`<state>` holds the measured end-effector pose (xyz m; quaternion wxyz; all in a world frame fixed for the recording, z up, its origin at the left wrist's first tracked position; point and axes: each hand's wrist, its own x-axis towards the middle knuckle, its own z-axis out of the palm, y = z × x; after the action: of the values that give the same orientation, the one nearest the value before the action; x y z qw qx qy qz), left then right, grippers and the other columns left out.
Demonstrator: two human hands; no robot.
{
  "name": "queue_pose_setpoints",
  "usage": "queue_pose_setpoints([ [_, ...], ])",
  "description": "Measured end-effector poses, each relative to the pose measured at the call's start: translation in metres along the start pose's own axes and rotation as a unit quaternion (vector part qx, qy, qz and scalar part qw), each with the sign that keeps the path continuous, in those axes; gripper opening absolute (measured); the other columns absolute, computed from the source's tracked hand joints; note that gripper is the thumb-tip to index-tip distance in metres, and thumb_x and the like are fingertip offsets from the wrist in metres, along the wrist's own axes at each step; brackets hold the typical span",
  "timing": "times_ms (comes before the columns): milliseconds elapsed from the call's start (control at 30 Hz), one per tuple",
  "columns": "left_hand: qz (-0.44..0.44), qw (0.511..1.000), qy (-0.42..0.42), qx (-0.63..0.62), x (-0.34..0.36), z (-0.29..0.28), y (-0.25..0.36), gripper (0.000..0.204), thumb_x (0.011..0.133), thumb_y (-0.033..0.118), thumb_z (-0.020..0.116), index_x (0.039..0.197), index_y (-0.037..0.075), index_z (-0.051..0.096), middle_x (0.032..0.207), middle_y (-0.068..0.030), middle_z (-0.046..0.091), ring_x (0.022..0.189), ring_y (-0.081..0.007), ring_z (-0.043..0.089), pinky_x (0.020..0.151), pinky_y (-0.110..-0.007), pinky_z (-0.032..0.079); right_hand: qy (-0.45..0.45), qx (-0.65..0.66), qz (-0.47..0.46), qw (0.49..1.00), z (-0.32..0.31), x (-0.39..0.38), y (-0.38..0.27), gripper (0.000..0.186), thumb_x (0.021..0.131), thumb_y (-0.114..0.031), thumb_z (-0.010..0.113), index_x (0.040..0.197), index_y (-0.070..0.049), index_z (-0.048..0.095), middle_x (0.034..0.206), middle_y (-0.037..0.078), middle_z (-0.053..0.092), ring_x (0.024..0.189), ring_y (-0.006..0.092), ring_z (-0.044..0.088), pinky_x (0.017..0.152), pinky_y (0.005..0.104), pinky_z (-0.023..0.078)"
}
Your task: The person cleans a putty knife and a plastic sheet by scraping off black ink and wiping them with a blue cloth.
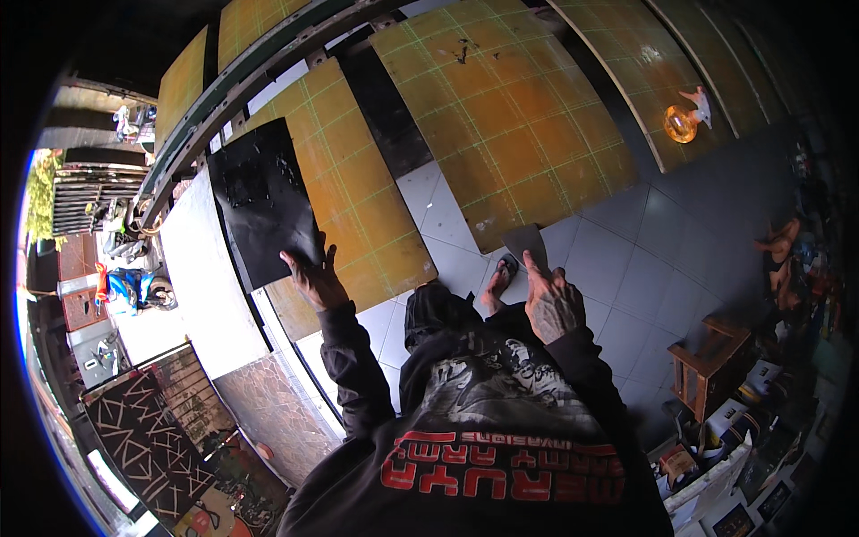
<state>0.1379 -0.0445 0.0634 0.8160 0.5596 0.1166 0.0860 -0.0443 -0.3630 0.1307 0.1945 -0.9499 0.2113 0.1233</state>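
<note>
A black sheet [259,197] lies across the left part of a yellow, green-gridded panel [344,179]. My left hand [313,277] rests at the sheet's lower right edge, fingers spread and touching it. My right hand [550,300] grips a flat, dark grey blade-like piece [523,240], probably a scraper, held near the lower edge of a second gridded panel [510,107]; its handle, if any, is hidden.
More panels [640,63] line the rack [242,58], one with a small orange round object [680,123]. A wooden stool [707,367] and cluttered boxes [725,430] are at lower right. Parked motorbikes [134,291] stand outside at left. A sandalled foot [499,282] shows below.
</note>
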Motion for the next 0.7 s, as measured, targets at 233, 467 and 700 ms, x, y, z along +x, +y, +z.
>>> queue_pose_setpoints([
  [233, 0.079, 0.968, 0.202, 0.129, -0.051, -0.076, 0.006, 0.059, 0.100, 0.051, 0.034, 0.144, 0.011, 0.030, 0.136, -0.0164, 0.049, 0.119, -0.0310, 0.055, 0.091, -0.051, 0.048, -0.037, -0.065, -0.072, 0.995, -0.016, 0.050, 0.013, 0.048, 0.091, -0.014, 0.050, 0.139, -0.016, 0.045, 0.087, 0.026, 0.059, 0.070, 0.0421, 0.063, 0.062, 0.0461, 0.052],
  [467, -0.002, 0.966, 0.215, 0.141, -0.086, -0.099, -0.006, 0.060, 0.100, 0.048, 0.038, 0.148, 0.014, 0.027, 0.135, -0.0157, 0.049, 0.120, -0.0324, 0.054, 0.089, -0.053, 0.045, -0.059, 0.241, -0.103, 0.963, -0.063, 0.103, 0.020, 0.037, 0.097, -0.021, 0.049, 0.132, -0.011, 0.055, 0.117, 0.021, 0.063, 0.105, 0.0359, 0.062, 0.089, 0.0393, 0.048],
  [700, -0.026, 0.953, 0.168, 0.251, -0.097, -0.019, -0.014, 0.057, 0.098, 0.044, 0.047, 0.138, 0.004, 0.038, 0.125, -0.0134, 0.055, 0.106, -0.0271, 0.061, 0.079, -0.044, 0.050, -0.097, 0.475, -0.078, 0.871, -0.071, 0.103, 0.028, 0.051, 0.100, -0.030, 0.049, 0.142, -0.001, 0.040, 0.072, -0.002, 0.039, 0.067, 0.0073, 0.039, 0.065, 0.0219, 0.036],
])
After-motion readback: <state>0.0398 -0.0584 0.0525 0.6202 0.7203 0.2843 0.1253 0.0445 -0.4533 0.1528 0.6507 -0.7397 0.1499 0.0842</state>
